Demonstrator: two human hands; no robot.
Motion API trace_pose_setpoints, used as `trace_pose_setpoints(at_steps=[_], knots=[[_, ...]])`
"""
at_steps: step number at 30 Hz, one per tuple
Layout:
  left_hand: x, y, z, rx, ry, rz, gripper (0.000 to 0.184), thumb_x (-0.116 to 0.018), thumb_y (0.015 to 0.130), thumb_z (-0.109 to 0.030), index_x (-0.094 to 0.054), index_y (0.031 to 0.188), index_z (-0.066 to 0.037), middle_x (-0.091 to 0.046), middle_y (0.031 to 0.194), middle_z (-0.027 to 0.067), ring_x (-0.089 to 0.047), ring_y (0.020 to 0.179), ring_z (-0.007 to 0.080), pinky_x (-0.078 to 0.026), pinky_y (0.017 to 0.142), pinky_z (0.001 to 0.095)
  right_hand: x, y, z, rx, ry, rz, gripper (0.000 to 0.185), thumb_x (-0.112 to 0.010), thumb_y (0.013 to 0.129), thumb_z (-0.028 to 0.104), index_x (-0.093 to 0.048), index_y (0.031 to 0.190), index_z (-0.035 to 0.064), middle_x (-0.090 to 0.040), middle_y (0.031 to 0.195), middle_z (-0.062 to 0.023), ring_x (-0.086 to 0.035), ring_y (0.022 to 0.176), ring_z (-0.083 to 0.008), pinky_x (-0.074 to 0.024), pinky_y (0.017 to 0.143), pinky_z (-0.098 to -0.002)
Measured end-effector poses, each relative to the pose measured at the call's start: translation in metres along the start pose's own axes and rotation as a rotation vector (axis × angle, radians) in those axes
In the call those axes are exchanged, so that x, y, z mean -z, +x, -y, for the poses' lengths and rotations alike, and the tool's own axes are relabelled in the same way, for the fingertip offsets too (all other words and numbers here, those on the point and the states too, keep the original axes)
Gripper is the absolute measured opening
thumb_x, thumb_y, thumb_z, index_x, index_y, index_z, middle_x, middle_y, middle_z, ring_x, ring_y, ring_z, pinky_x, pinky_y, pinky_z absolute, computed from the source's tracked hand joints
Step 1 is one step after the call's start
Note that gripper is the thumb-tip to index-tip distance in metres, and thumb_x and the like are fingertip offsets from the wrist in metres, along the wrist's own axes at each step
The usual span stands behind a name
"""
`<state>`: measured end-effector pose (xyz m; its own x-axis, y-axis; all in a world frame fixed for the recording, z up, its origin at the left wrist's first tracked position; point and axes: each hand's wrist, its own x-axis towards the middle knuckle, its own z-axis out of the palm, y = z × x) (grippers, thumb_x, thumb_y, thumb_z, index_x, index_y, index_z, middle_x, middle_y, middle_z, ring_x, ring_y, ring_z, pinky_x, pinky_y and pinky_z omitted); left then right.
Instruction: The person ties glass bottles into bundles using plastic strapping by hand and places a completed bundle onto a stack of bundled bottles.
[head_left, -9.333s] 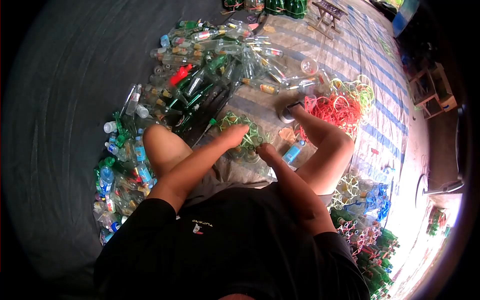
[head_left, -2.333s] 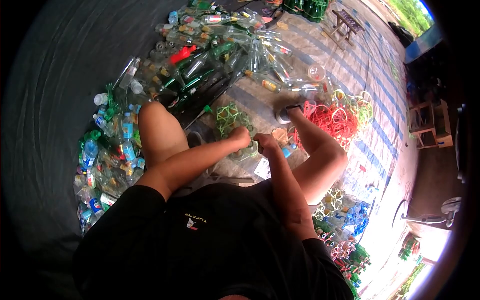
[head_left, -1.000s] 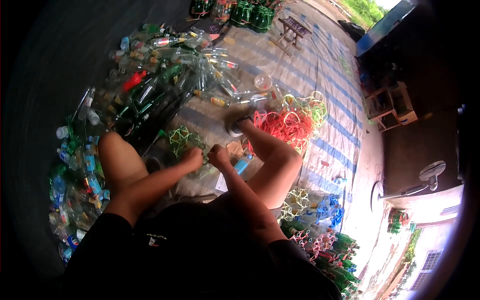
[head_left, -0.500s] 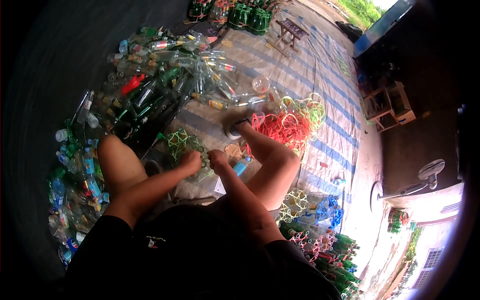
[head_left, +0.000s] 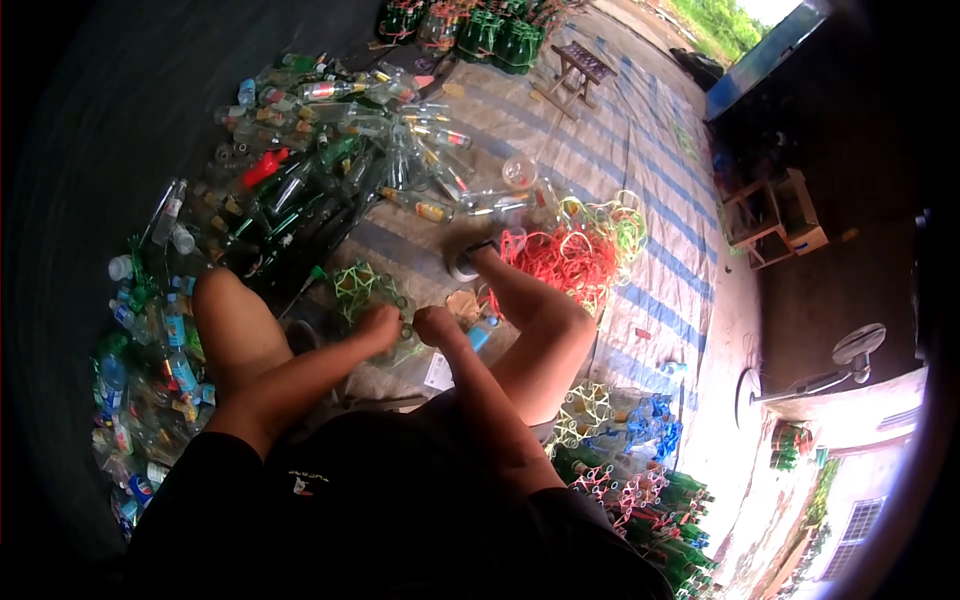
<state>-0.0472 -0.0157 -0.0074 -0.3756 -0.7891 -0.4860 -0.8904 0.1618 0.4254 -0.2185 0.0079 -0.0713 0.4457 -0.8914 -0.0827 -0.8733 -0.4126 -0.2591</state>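
Note:
My left hand (head_left: pixel 379 328) is closed in a fist over the near side of a bundle of bottles (head_left: pixel 403 302) standing between my legs. Light green plastic strap (head_left: pixel 362 283) is laced across the tops of this bundle. Just to the right, my right hand (head_left: pixel 436 326) is also closed, its knuckles near the bottle mouths. A small gap separates the two fists. Whatever the fingers grip is too small or hidden to make out. A bottle with a blue label (head_left: pixel 480 334) lies right of my right hand, beside my leg.
Loose glass bottles (head_left: pixel 330 120) are heaped ahead and left, with plastic bottles (head_left: pixel 175 330) nearer me. A tangle of red strap (head_left: pixel 565 262) lies by my right foot. Strapped bottle bundles (head_left: pixel 640 470) stand at right. A small stool (head_left: pixel 580 70) is on the striped tarp (head_left: pixel 640 150).
My right fist has shifted very slightly down, and the left has barely moved. The whole view has tilted a little. Both hands remain closed at the bundle.

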Motion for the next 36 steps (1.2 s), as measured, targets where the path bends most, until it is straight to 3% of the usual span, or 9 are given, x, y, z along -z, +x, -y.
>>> trace_pose_setpoints(at_steps=[3, 5, 10, 12, 13, 17, 24, 28, 36], knots=[[-0.023, 0.010, 0.005, -0.076, 0.068, -0.133, 0.019, -0.055, 0.086, -0.013, -0.071, 0.091, -0.004, -0.069, 0.097, 0.0188, -0.068, 0.089, 0.0374, -0.054, 0.077, 0.0478, 0.013, -0.006, 0.003, -0.104, 0.052, 0.060, 0.015, -0.053, 0.077, 0.009, -0.067, 0.077, 0.0042, -0.068, 0.084, -0.0174, -0.067, 0.080, -0.0345, -0.0540, 0.070, -0.0448], [-0.018, 0.003, -0.001, -0.082, 0.082, -0.114, 0.019, -0.054, 0.086, -0.012, -0.071, 0.090, -0.004, -0.069, 0.097, 0.0191, -0.067, 0.090, 0.0381, -0.054, 0.077, 0.0482, 0.019, -0.009, 0.014, -0.211, 0.126, 0.128, 0.017, -0.053, 0.079, 0.009, -0.069, 0.081, 0.0049, -0.069, 0.089, -0.0186, -0.068, 0.086, -0.0357, -0.0544, 0.072, -0.0467], [-0.046, 0.020, 0.013, -0.137, 0.114, -0.260, 0.020, -0.051, 0.088, -0.009, -0.070, 0.090, -0.004, -0.067, 0.102, 0.0210, -0.065, 0.096, 0.0405, -0.052, 0.081, 0.0506, 0.038, -0.016, 0.038, -0.431, 0.202, 0.106, 0.018, -0.056, 0.080, 0.013, -0.071, 0.087, 0.0064, -0.070, 0.091, -0.0175, -0.069, 0.087, -0.0350, -0.0558, 0.075, -0.0451], [-0.037, 0.023, 0.018, -0.125, 0.103, -0.102, 0.021, -0.050, 0.088, -0.008, -0.069, 0.093, -0.003, -0.065, 0.107, 0.0225, -0.063, 0.100, 0.0407, -0.051, 0.084, 0.0507, 0.042, -0.016, 0.043, -0.473, 0.173, 0.138, 0.017, -0.059, 0.079, 0.014, -0.073, 0.087, 0.0081, -0.070, 0.094, -0.0162, -0.069, 0.087, -0.0337, -0.0562, 0.073, -0.0444], [-0.021, 0.012, 0.011, -0.177, 0.111, 0.006, 0.020, -0.051, 0.086, -0.009, -0.068, 0.095, -0.003, -0.063, 0.110, 0.0237, -0.062, 0.102, 0.0407, -0.051, 0.085, 0.0501, 0.045, -0.017, 0.043, -0.490, 0.182, 0.185, 0.016, -0.060, 0.079, 0.014, -0.073, 0.087, 0.0088, -0.070, 0.096, -0.0159, -0.070, 0.088, -0.0334, -0.0563, 0.073, -0.0440], [-0.001, -0.024, -0.021, -0.220, 0.348, -0.077, 0.033, -0.065, 0.080, -0.028, -0.064, 0.103, -0.005, -0.065, 0.107, 0.0186, -0.065, 0.099, 0.0365, -0.050, 0.084, 0.0469, 0.036, -0.022, 0.040, -0.553, 0.230, 0.109, 0.015, -0.066, 0.077, 0.016, -0.074, 0.089, 0.0099, -0.071, 0.095, -0.0137, -0.070, 0.088, -0.0322, -0.0563, 0.073, -0.0424], [-0.009, -0.019, -0.026, -0.366, 0.477, -0.171, 0.030, -0.066, 0.081, -0.033, -0.062, 0.096, -0.007, -0.067, 0.096, 0.0170, -0.067, 0.087, 0.0350, -0.052, 0.076, 0.0452, 0.050, -0.023, 0.041, -0.563, 0.268, 0.180, 0.020, -0.072, 0.076, 0.024, -0.075, 0.089, 0.0094, -0.071, 0.094, -0.0126, -0.070, 0.089, -0.0313, -0.0560, 0.075, -0.0407], [-0.010, -0.022, -0.019, -0.404, 0.380, -0.256, 0.031, -0.068, 0.081, -0.031, -0.059, 0.099, -0.008, -0.066, 0.096, 0.0170, -0.066, 0.087, 0.0373, -0.051, 0.076, 0.0478, 0.054, -0.025, 0.042, -0.519, 0.290, 0.203, 0.018, -0.069, 0.078, 0.022, -0.075, 0.089, 0.0091, -0.071, 0.095, -0.0133, -0.070, 0.090, -0.0309, -0.0558, 0.075, -0.0404], [0.001, -0.023, -0.013, -0.361, 0.386, -0.196, 0.039, -0.073, 0.078, -0.033, -0.056, 0.105, -0.010, -0.063, 0.105, 0.0147, -0.064, 0.092, 0.0375, -0.051, 0.077, 0.0483, 0.045, -0.035, 0.054, -0.469, 0.253, 0.096, 0.015, -0.062, 0.080, 0.013, -0.073, 0.088, 0.0071, -0.071, 0.093, -0.0147, -0.069, 0.089, -0.0331, -0.0556, 0.076, -0.0421]])
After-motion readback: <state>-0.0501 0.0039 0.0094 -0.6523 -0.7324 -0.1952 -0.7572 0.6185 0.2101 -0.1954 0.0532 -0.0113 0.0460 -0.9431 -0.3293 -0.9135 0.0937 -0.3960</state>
